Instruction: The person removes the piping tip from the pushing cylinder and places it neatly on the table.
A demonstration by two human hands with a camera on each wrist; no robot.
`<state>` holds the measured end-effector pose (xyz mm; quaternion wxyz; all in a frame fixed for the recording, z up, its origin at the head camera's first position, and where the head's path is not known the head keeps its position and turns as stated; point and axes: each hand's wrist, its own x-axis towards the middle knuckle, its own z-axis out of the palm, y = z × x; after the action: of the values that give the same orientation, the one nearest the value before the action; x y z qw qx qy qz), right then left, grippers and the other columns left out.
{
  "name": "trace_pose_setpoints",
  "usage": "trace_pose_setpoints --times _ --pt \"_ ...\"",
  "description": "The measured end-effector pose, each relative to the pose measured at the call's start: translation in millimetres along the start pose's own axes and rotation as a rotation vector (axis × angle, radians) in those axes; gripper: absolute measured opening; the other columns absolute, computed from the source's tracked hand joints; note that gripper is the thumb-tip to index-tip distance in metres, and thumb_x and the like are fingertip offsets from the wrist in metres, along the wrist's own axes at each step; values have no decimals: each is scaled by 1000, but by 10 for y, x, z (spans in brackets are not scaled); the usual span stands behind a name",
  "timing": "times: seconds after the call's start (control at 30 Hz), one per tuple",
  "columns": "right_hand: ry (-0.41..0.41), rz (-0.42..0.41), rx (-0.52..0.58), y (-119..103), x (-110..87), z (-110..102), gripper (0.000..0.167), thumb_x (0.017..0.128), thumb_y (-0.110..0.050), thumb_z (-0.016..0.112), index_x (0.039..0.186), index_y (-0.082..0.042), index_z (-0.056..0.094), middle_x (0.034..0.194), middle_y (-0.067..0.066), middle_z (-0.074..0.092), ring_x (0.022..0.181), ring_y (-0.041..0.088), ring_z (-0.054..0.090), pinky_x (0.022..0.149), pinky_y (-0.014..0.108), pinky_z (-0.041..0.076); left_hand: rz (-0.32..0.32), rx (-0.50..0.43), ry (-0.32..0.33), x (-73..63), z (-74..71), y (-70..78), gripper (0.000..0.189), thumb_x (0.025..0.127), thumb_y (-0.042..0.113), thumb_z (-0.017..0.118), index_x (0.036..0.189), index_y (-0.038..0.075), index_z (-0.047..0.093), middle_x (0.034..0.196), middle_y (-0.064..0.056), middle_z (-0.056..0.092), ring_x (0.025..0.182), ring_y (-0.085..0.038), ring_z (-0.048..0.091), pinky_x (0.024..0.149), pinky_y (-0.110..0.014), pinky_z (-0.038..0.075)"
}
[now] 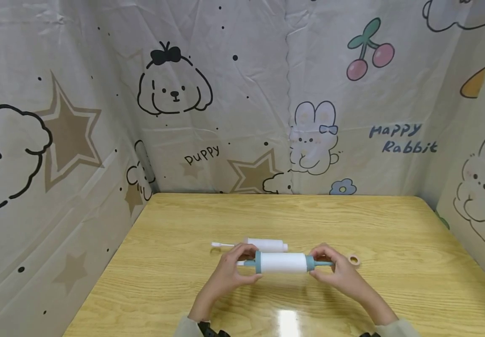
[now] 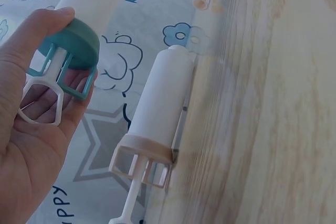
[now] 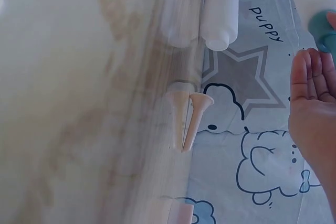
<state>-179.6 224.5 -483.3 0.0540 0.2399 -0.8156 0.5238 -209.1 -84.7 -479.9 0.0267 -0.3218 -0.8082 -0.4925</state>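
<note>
Both hands hold a large plastic syringe (image 1: 283, 263) level above the table. It has a white barrel, a teal collar with finger loops, a white plunger with a ring handle, and a teal tip. My left hand (image 1: 225, 271) grips the collar end, thumb and fingers around it. At the other end my right hand (image 1: 343, 278) holds the teal cap and slender tip. Behind lies a second white syringe (image 2: 160, 93) with a peach collar, its plunger drawn out to the left. A peach funnel-shaped nozzle (image 3: 195, 121) stands on the table beyond my right hand.
The wood-grain table (image 1: 175, 220) is enclosed at the back and sides by a cartoon-printed cloth (image 1: 251, 84). A bright light reflection lies on the table in front of the hands. A pinkish object (image 3: 181, 213), partly cut off, shows at the bottom of the right wrist view.
</note>
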Motion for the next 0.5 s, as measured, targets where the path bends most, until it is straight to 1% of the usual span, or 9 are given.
trace_pose_setpoints --times 0.13,0.2,0.27,0.3,0.37,0.43,0.5 --pt "22 -90 -29 19 8 14 31 83 -1 74 110 -7 59 107 -5 60 101 -5 57 89 18 54 1 5 -3 -6 -5 -10 53 79 14 82 123 3 57 116 -9 63 104 -24 66 92 -25 57" --pt "26 -110 -38 27 13 18 32 83 -1 75 110 -9 59 106 -2 61 101 -5 57 89 17 53 1 3 -5 -8 -7 -15 53 79 14 82 124 3 57 116 -9 64 104 -24 66 92 -27 58" --pt "24 -108 -44 29 13 17 33 82 -1 75 110 -8 59 107 1 61 101 -5 57 89 17 53 0 0 -3 -10 -9 -21 53 78 13 82 123 2 57 116 -9 64 104 -25 66 92 -30 58" --pt "19 -95 -42 27 13 15 33 83 -2 75 111 -6 58 107 2 62 101 -4 57 89 17 53 0 -1 -2 -11 -9 -24 53 78 13 82 123 1 57 116 -9 64 104 -25 66 92 -31 58" --pt "-1 -31 -22 19 10 6 34 86 -5 74 115 -3 57 109 5 61 102 -3 57 90 19 53 -1 2 2 -15 -11 -29 53 78 13 82 123 1 57 116 -9 64 104 -25 66 92 -31 58" --pt "-28 73 11 6 10 -12 31 91 -10 68 118 0 55 110 6 61 102 -2 57 88 22 54 -5 6 5 -19 -13 -31 53 78 13 82 123 1 57 116 -9 64 104 -24 66 92 -29 58" --pt "-66 175 52 3 17 -36 26 99 -16 57 118 2 55 109 5 60 99 0 57 87 25 53 -6 10 9 -22 -15 -30 53 78 12 83 123 2 57 115 -8 64 104 -24 66 91 -26 58"
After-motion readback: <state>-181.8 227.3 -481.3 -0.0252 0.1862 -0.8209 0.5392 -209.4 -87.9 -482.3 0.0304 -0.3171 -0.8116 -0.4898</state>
